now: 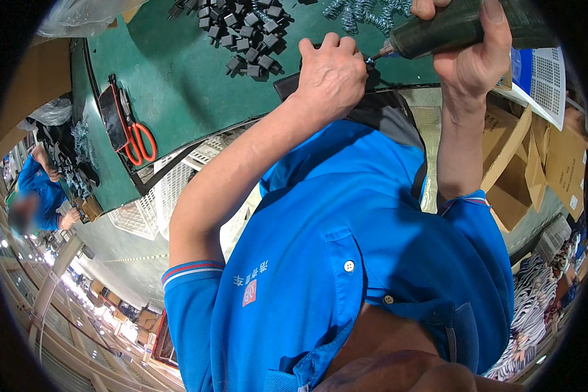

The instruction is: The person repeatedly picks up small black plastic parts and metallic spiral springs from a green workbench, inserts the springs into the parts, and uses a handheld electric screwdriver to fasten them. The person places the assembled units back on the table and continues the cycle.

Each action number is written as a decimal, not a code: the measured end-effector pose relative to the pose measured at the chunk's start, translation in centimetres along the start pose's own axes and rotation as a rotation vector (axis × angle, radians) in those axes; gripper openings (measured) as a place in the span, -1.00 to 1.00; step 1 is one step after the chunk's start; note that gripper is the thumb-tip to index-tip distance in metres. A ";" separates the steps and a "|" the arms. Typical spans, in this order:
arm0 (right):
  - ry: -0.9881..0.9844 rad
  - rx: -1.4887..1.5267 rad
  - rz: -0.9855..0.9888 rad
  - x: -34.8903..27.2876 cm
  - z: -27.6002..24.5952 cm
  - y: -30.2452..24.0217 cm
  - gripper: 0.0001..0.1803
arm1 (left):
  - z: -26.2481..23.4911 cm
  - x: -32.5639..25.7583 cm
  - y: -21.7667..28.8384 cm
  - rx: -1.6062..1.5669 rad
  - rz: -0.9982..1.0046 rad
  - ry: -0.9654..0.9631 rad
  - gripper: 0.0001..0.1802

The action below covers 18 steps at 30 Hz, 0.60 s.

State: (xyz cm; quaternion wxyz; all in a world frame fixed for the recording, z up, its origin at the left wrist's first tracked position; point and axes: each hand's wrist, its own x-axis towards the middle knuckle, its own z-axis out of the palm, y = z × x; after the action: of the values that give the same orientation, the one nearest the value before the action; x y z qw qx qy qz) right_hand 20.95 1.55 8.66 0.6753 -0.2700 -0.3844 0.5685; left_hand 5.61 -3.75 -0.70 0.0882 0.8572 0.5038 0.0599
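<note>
- Right hand [472, 68]: fingers and thumb clamped around a dark green, cylindrical handheld tool [431, 34] with a narrow metal tip; tool lies roughly level, tip pointing left.
- Tool tip is just beside the fingertips of the left hand, near the table's front edge; contact with a part cannot be told.
- Left hand [332, 73]: curled, knuckles up, over a flat black part [289, 86] at the edge of the green, smooth-surfaced worktable [176, 85]. Fingertips largely hidden; cannot tell whether they are clamped on the part.
- Beyond the left hand, farther up the tabletop: heap of small black block-shaped pieces [251, 38].
- Beyond the tool tip: pile of blue-grey coiled pieces [362, 14].
- Left portion of table: scissors with orange-red loop handles [138, 138], beside a dark rectangular slab with a glossy face [113, 116].
- Right of the person: open brown cardboard box [505, 196].
- Far left: co-worker in blue [42, 199], both hands near dark material.
</note>
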 end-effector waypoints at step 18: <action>-0.410 0.029 0.199 0.3 -1.5 1.8 -0.16 | 0.4 -0.1 -0.2 -0.039 0.024 0.089 -0.82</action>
State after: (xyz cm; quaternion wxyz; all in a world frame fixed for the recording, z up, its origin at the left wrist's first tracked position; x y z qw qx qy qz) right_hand 21.19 2.35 6.44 0.5276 -0.1755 -0.4767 0.6808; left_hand 5.49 -3.74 -1.15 0.0819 0.8578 0.4956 0.1090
